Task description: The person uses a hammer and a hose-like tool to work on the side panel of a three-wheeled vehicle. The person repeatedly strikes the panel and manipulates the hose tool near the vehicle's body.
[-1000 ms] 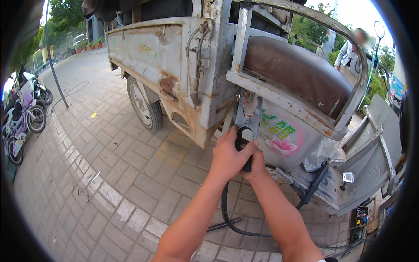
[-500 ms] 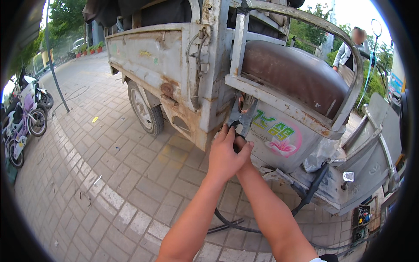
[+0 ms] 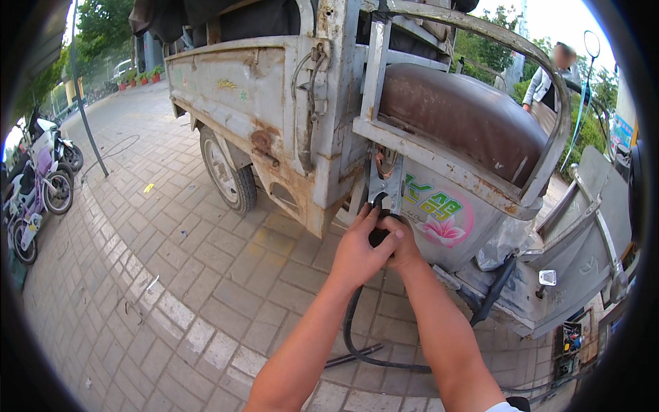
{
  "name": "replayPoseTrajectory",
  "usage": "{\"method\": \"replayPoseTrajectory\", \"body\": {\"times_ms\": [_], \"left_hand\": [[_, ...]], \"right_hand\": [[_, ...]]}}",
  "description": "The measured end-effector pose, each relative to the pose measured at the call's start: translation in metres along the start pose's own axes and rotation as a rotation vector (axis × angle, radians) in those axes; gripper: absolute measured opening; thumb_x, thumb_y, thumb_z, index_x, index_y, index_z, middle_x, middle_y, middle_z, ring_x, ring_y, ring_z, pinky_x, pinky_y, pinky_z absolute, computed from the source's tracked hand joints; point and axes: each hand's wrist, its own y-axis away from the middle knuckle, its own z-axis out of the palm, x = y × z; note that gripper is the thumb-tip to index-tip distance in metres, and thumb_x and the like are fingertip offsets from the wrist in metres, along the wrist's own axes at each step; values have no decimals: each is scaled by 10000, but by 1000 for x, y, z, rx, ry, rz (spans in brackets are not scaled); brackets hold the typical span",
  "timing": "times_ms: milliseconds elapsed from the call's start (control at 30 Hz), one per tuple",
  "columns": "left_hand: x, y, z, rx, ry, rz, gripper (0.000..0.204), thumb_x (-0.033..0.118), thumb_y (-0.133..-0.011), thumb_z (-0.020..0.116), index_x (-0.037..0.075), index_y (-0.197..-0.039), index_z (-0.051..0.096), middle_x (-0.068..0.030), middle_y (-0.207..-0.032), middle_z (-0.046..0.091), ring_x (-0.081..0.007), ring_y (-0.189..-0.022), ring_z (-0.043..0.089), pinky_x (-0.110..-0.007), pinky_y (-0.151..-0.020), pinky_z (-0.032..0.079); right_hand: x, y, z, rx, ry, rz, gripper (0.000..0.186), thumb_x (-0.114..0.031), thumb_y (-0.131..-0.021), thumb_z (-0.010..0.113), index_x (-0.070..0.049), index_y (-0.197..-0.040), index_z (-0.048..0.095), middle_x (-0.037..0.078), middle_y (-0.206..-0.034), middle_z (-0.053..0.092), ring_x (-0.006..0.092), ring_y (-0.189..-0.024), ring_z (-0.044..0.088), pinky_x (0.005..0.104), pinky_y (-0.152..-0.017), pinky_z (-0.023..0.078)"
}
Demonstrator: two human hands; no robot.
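- Grey, rust-stained cargo tricycle (image 3: 274, 123) across the upper middle, tailgate side facing the camera, one rear wheel (image 3: 226, 172) on the ground at its left.
- Brick-paved ground (image 3: 137, 275) below and to the left, curving away toward trees.
- Brown padded seat (image 3: 460, 117) right of the cargo box, ringed by a bent grey metal rail.
- Grey panel under the seat carrying a round pink flower sticker (image 3: 439, 220).
- Parked scooters (image 3: 34, 185) at the far left edge, well apart from the tricycle.
- Person in a light jacket (image 3: 546, 86) standing beyond the seat at upper right, face blurred.
- Two bare forearms rising from the lower edge, meeting just below the seat frame.
- Left hand (image 3: 360, 250) closed over a black plug (image 3: 381, 233), fingers wrapped round its near side, thumb reaching up toward the metal bracket above; grip tight on the plug.
- Right hand (image 3: 405, 247) pressed against the same plug from the right, fingers curled behind the left hand; grip closed, though exactly how much of the plug sits inside is hidden by the left hand.
- Plug held right at the gap under the seat frame, between the cargo box and the sticker panel.
- Black cable (image 3: 357, 343) hanging from the plug, looping down between the forearms onto the paving.
- Small yellow scrap (image 3: 148, 187) on the bricks left of the wheel.
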Motion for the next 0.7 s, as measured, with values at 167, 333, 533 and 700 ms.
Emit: {"method": "replayPoseTrajectory", "body": {"times_ms": [167,333,533,700], "left_hand": [[2,0,4,-23,59,-18,753,410,-850,724,-92,-1372,516,-302,-1449,467,-344,-1303,528,-387,-1053,436],[22,8,5,-62,271,-22,713,366,-878,716,-89,-1384,504,-283,-1471,468,-309,-1331,515,-375,-1081,408],[17,10,19,-152,501,-52,672,282,-935,692,-99,-1430,446,-197,-1499,448,-250,-1404,401,-368,-1157,300],[13,12,28,-124,561,-70,638,259,-951,673,-101,-1428,449,-180,-1450,509,-227,-1367,445,-356,-1138,326]], "right_hand": [[-42,5,8,92,-262,314,254,-157,-787,637,20,-968,648,95,-873,654,205,-767,638,355,-675,518],[-69,9,-13,38,-169,396,247,-154,-779,635,24,-950,648,87,-856,648,197,-739,625,345,-646,501],[-95,9,-24,32,90,438,243,-154,-754,647,32,-911,651,76,-793,635,186,-671,616,344,-591,491],[-102,9,-30,27,204,445,248,-170,-748,658,27,-898,655,81,-775,641,182,-650,623,329,-578,499]]}}
